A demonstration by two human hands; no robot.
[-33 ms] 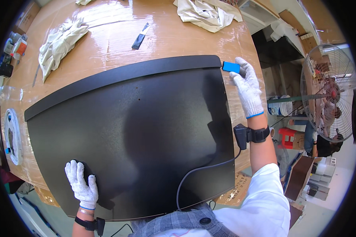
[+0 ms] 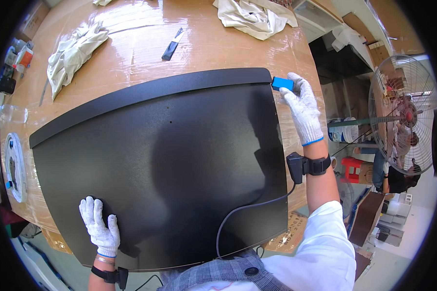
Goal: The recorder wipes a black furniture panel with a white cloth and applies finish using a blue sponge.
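A large black panel (image 2: 179,160) with a raised strip (image 2: 150,94) along its curved far edge lies in front of me. My left hand (image 2: 100,228), in a white knit glove, rests flat on its near left part, fingers stretched out. At the far right corner, my gloved right hand (image 2: 303,104) pinches a small blue rectangular block (image 2: 282,83) between thumb and fingers. The block's left end is at the end of the raised strip; whether it touches the strip I cannot tell. Two small dark holes show in the panel below the strip.
The panel lies on a film-covered brown table (image 2: 131,53). Beyond it are a dark-handled scraper-like tool (image 2: 170,50) and pale cloths (image 2: 75,56). A white round lid or ring (image 2: 15,167) stands left. On the right are a fan (image 2: 405,114), a red stool (image 2: 350,169) and a person.
The blue block has tilted a little and shifted slightly left and nearer in my right hand. My left hand stays where it was.
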